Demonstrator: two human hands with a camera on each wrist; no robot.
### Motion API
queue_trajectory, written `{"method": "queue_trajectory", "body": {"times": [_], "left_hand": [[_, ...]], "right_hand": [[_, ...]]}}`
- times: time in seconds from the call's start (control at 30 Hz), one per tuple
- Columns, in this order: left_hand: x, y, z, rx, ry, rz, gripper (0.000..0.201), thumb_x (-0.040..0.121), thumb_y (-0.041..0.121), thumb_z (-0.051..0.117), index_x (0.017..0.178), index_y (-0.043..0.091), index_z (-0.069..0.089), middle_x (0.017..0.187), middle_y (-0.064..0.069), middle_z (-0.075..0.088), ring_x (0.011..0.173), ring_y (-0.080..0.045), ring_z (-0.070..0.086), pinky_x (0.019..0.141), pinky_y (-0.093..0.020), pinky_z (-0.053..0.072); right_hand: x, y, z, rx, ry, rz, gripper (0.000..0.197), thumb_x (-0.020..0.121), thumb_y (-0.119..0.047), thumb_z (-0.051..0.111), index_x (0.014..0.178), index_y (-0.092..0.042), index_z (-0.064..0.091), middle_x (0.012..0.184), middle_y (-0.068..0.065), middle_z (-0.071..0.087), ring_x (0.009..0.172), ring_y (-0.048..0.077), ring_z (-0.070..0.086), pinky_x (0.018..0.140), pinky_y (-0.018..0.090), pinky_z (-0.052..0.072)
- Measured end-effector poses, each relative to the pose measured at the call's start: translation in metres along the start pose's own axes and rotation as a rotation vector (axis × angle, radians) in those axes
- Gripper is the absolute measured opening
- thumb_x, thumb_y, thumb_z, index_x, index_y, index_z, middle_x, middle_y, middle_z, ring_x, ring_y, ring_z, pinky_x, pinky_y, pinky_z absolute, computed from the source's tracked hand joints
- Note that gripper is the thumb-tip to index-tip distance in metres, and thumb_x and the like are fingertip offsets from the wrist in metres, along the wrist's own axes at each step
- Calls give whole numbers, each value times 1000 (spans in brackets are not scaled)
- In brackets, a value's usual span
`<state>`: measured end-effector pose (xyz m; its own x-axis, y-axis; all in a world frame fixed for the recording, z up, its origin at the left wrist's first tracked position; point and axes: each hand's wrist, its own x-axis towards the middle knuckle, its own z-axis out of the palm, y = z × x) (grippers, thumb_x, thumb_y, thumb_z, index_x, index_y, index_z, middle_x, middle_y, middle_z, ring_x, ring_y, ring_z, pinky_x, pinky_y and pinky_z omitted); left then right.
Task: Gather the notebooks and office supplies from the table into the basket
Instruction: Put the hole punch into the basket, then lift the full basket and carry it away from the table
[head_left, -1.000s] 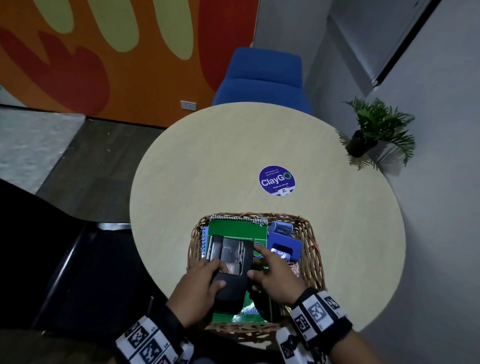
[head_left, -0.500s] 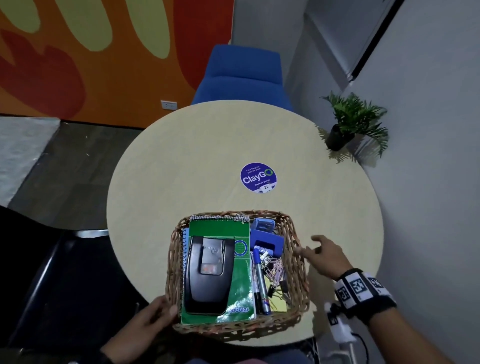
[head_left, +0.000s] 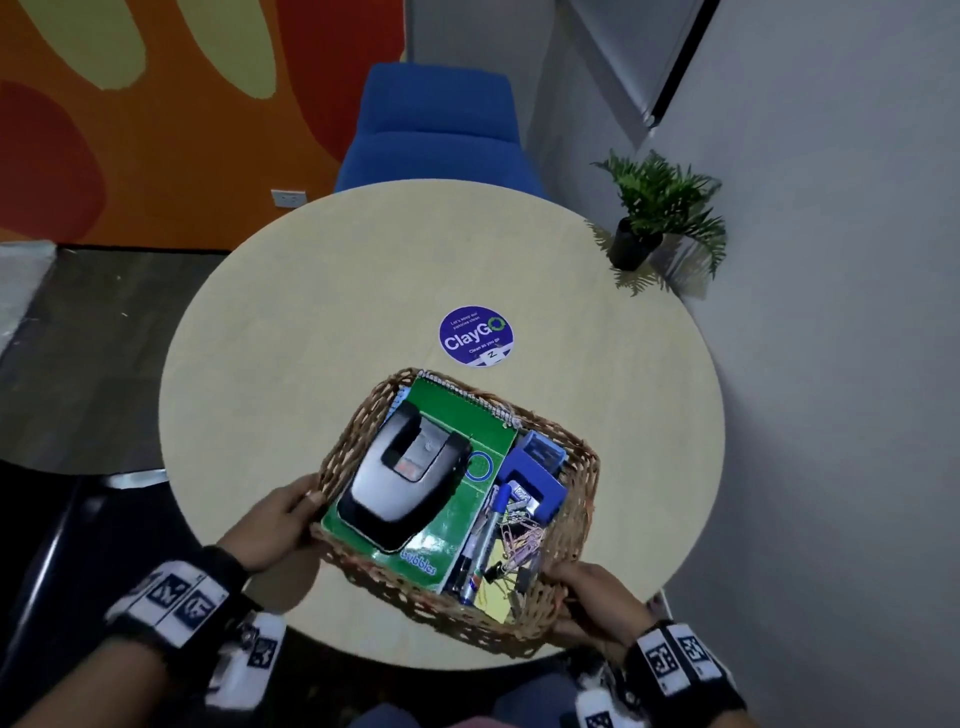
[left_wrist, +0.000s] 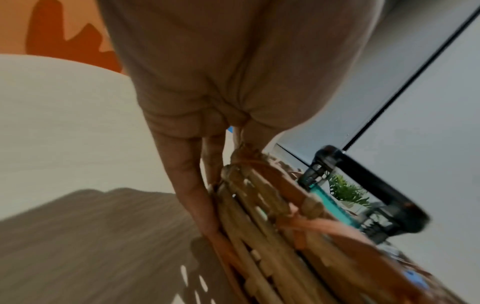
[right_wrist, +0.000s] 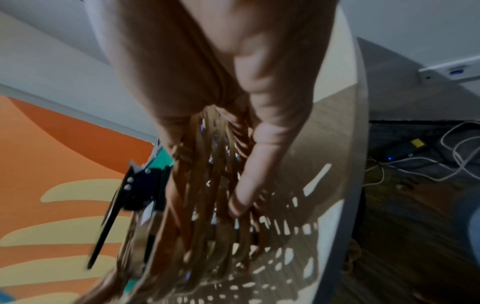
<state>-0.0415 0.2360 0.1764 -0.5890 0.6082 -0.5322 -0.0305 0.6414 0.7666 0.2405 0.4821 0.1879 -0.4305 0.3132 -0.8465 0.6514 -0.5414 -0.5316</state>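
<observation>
The wicker basket (head_left: 577, 453) sits turned at an angle over the near part of the round table (head_left: 311, 312). It holds a green spiral notebook (head_left: 467, 423), a black hole punch (head_left: 405, 478) lying on the notebook, a blue stapler (head_left: 535, 483), markers (head_left: 483, 545) and paper clips (head_left: 522, 540). My left hand (head_left: 301, 506) grips the left rim, with its fingers (left_wrist: 197, 195) on the basket (left_wrist: 259, 236) wall. My right hand (head_left: 563, 577) grips the near right corner, with its fingers (right_wrist: 249, 181) under the basket (right_wrist: 205, 205) weave.
A purple round sticker (head_left: 477, 335) lies on the table beyond the basket. At the far right edge stands a small potted plant (head_left: 654, 218). A blue chair (head_left: 436, 124) is behind the table and a black chair (head_left: 62, 519) is at my left. Cables (right_wrist: 441, 154) lie on the floor.
Both hands let go of the hole punch, moved out to the basket's sides and now grip it. The basket has turned clockwise.
</observation>
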Motion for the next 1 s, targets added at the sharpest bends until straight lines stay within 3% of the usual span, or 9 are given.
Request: {"method": "queue_trajectory", "body": {"times": [0.17, 0.33, 0.47, 0.6, 0.7, 0.77, 0.83, 0.93, 1.0], "left_hand": [[66, 50, -8, 394, 52, 110, 34, 102, 23, 36, 131, 15, 53, 134, -10, 57, 123, -27, 52, 102, -34, 37], [111, 112, 0, 498, -25, 109, 37, 103, 22, 33, 134, 9, 50, 138, -14, 53, 124, -29, 50, 100, -32, 36], [131, 130, 8, 495, 0, 72, 45, 101, 37, 34, 137, 12, 46, 138, -17, 53, 123, -31, 51, 100, -34, 37], [108, 108, 8, 329, 174, 16, 74, 94, 53, 39, 150, 9, 17, 143, -21, 45, 130, -34, 46, 107, -40, 35], [53, 72, 26, 280, 112, 14, 86, 81, 73, 38, 133, 4, 42, 122, -18, 58, 113, -29, 54, 100, -40, 41], [6, 61, 47, 94, -16, -66, 88, 65, 88, 31, 118, 20, 48, 112, -3, 57, 102, -24, 53, 92, -37, 43], [-30, 63, 67, -186, -199, -251, 101, 63, 79, 44, 142, 19, 30, 144, -9, 42, 120, -28, 51, 100, -37, 41], [-38, 69, 89, -388, -319, -316, 156, 26, 76, 78, 150, 15, 6, 154, -15, 28, 136, -35, 37, 109, -41, 34], [-27, 70, 106, -487, -280, -335, 147, 35, 47, 90, 150, 8, 6, 154, -18, 25, 139, -36, 31, 114, -43, 27]], "right_hand": [[-7, 11, 20, 86, -95, -9, 14, 87, -10, 65, 95, 1, 61, 71, 9, 73, 68, 17, 72, 69, 28, 61], [-2, 16, 34, 185, -157, 33, 35, 83, -15, 70, 107, 8, 62, 106, 25, 70, 99, 29, 70, 79, 34, 60], [-4, 19, 31, 99, -200, 54, 53, 71, -37, 74, 112, -4, 66, 109, 10, 73, 104, 19, 68, 86, 36, 57], [-22, 2, -21, 7, -42, -35, 78, 44, -67, 80, 100, -13, 71, 108, 12, 71, 94, 21, 65, 80, 36, 53], [-30, -24, -70, 61, 122, -92, 104, 35, -78, 75, 119, -20, 51, 123, 25, 58, 97, 28, 62, 77, 38, 56], [-26, -44, -81, 95, 164, -95, 91, 54, -77, 68, 124, -25, 43, 130, 29, 50, 108, 34, 63, 80, 41, 57], [-16, -61, -79, 66, 116, -68, 75, 68, -70, 60, 128, -28, 45, 134, 21, 52, 112, 33, 61, 82, 43, 56], [0, -76, -66, 1, -39, 27, 60, 70, -68, 61, 116, -28, 66, 124, 7, 62, 110, 26, 63, 89, 56, 53], [6, -82, -60, -1, -108, 63, 57, 70, -66, 62, 104, -22, 74, 116, 12, 68, 105, 33, 66, 86, 60, 52]]}}
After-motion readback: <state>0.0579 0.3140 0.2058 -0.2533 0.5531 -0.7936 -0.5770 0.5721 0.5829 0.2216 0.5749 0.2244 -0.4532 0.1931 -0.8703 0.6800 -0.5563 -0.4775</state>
